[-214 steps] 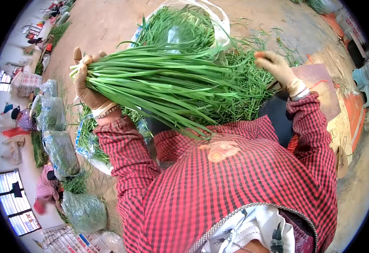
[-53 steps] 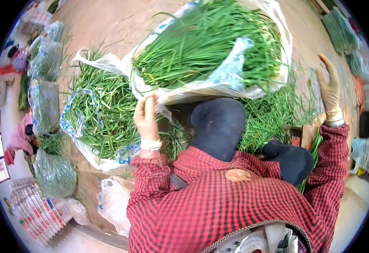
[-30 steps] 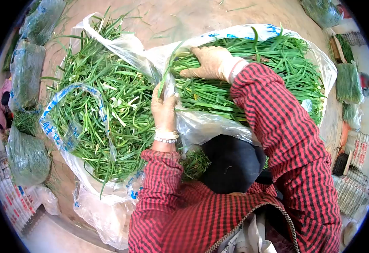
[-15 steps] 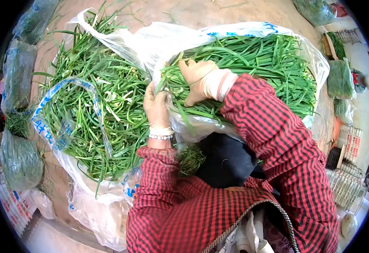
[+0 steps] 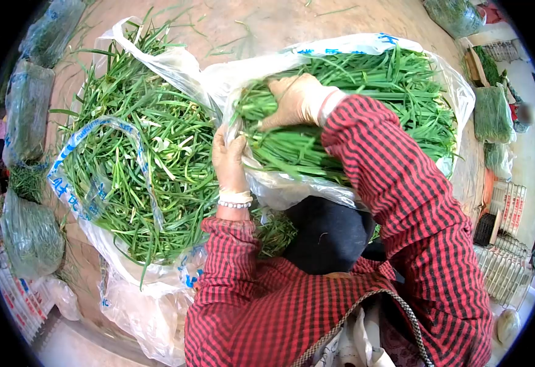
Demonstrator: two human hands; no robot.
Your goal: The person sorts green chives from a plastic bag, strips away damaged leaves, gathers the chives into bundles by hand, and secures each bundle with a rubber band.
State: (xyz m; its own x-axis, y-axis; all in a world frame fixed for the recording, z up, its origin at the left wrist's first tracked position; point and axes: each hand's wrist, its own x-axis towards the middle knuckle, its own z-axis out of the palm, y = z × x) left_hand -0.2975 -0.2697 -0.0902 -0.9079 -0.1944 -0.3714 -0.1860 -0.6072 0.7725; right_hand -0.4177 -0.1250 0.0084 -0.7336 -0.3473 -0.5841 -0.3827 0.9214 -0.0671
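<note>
My gloved left hand (image 5: 231, 164) pinches the near-left edge of a clear plastic bag (image 5: 280, 189), thumb and fingers closed on the film. My gloved right hand (image 5: 297, 101) is wrapped around the left end of a bunch of garlic chives (image 5: 255, 101) inside that bag, its fingertips partly hidden among the leaves. More long green chives (image 5: 396, 92) lie in fairly even rows to the right. Left of my left hand, a second open bag (image 5: 127, 254) holds a loose, tangled heap of green leaves and pale stalks (image 5: 163, 147).
Filled bags of greens stand at the left (image 5: 32, 235) and right (image 5: 494, 115). Plastic crates (image 5: 503, 272) are at the far right. Scattered leaves lie on the brown surface (image 5: 267, 21) beyond the bags. My dark-clad knee (image 5: 329, 232) is just below the right bag.
My right hand has shifted slightly up and right, and the chives under it are gathered more tightly. My left hand has dropped slightly with the bag edge.
</note>
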